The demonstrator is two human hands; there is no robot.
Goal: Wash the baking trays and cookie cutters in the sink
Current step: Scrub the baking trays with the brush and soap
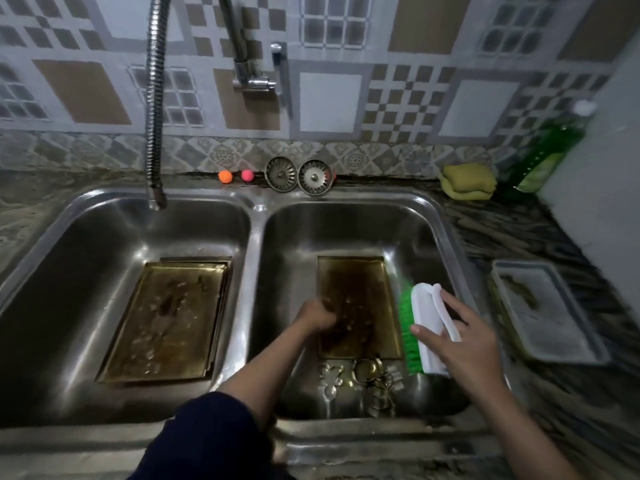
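A greasy brass-coloured baking tray (360, 282) lies flat in the right basin of the steel double sink (258, 216). My left hand (317, 315) rests curled on its left edge; blur hides whether it grips the rim. My right hand (460, 344) holds a white scrubbing brush (427, 327) with green bristles over the tray's right edge. Several metal cookie cutters (363, 377) lie in the basin in front of the tray. Stacked dirty trays (166, 320) sit in the left basin.
A flexible tap hose (154, 109) hangs over the left basin. Two sink strainers (298, 175), small orange and pink balls (236, 176), yellow sponges (467, 181) and a green soap bottle (547, 154) line the back counter. A white tray (543, 310) sits on the right counter.
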